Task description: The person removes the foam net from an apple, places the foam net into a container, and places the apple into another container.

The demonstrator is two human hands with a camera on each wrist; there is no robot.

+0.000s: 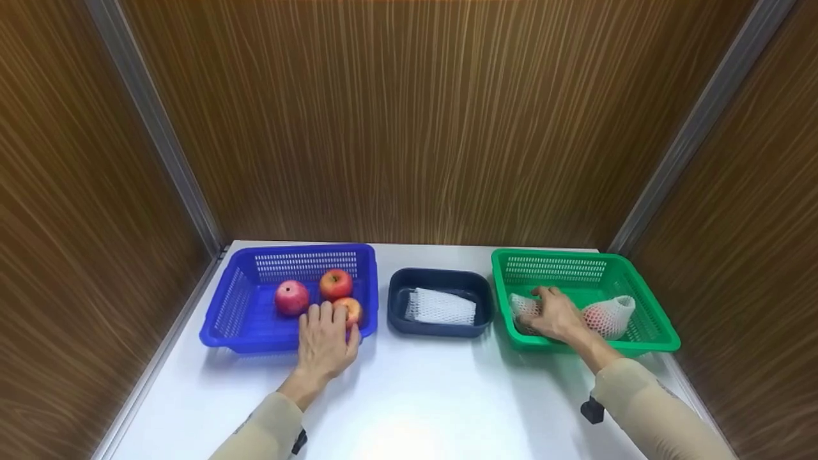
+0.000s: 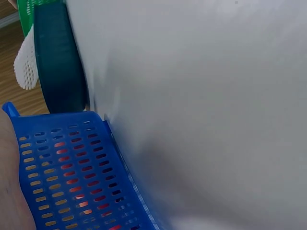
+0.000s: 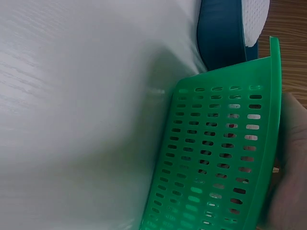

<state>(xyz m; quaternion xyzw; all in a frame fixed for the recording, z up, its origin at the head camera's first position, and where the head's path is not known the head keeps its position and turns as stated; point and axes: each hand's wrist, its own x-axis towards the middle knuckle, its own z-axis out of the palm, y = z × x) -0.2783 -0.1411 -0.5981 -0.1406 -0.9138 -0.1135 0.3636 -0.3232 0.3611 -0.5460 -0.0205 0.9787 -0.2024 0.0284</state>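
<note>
In the head view my left hand reaches over the near wall of a blue basket, its fingers and thumb about a red-yellow apple. Two more red apples, one at the left and one behind, lie in that basket. On the other side my right hand dips into a green basket. Its thumb and forefinger curve round a fruit in a white foam net. A second netted fruit lies right of this hand. Both wrist views show mainly the baskets' slotted outer walls.
Between the baskets stands a dark blue tub with white foam netting in it. All three containers stand on a white table. Wood-grain panels rise at the back and both sides.
</note>
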